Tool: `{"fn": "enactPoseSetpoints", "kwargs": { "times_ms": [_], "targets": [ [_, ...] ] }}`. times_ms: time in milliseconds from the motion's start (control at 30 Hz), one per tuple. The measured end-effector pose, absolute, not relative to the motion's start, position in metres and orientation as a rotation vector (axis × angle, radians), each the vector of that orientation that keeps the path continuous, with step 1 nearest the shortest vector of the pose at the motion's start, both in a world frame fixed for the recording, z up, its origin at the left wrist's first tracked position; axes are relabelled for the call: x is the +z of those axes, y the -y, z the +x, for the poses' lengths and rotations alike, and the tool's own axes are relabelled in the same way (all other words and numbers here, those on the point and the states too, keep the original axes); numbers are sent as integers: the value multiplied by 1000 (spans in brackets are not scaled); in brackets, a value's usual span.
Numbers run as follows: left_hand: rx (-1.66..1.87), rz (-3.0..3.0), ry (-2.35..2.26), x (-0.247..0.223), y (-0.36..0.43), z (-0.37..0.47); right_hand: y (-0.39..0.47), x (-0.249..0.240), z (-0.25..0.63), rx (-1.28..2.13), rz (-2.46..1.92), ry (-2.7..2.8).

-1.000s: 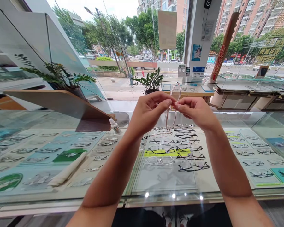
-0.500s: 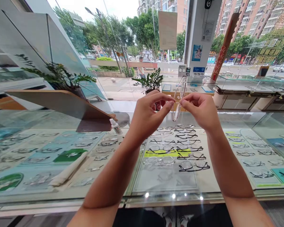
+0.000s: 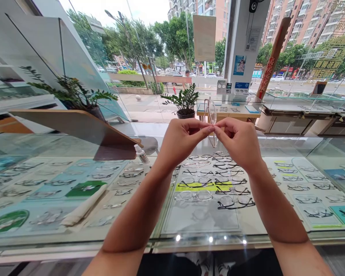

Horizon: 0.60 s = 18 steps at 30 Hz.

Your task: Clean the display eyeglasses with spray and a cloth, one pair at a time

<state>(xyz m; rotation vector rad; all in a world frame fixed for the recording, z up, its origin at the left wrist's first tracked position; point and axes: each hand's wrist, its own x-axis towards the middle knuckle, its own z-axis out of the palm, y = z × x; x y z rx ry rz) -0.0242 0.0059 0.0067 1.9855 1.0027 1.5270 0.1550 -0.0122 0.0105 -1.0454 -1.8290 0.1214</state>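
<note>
Both hands pinch a pair of thin-rimmed eyeglasses (image 3: 212, 111) above the counter. The frame stands on end, one lens over the fingertips and the other partly hidden behind and below them. My left hand (image 3: 181, 138) is closed, thumb and forefinger gripping near the middle of the frame. From the other side, my right hand (image 3: 240, 142) pinches at the same place, its fingertips touching those of the left. Below lie rows of eyeglasses, among them a clear pair (image 3: 193, 196) and a black pair (image 3: 236, 202).
A glass display counter (image 3: 201, 238) spans the front. On the left are a small white bottle (image 3: 141, 154), a rolled cloth (image 3: 84, 206) and a slanted wooden board (image 3: 74, 124). A potted plant (image 3: 184, 100) stands by the window beyond my hands.
My right hand has moved left and my fingertips now meet. The eyeglasses have turned more upright and sit slightly lower and further left. Outside, a passer-by has moved right.
</note>
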Motion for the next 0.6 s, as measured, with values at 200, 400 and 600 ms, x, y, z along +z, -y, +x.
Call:
{"fn": "enactPoseSetpoints", "kwargs": {
  "times_ms": [200, 400, 600],
  "targets": [
    [1461, 1928, -1111, 11, -4, -22, 16, 9, 144, -38, -1228, 1832],
    [1410, 1907, -1175, 10, -6, -22, 19, 13, 147, 129, -1246, 1919],
    [1434, 1934, -1295, 9, -10, -20, 16, 12, 151, 504, -1146, 1972]
  ]
}}
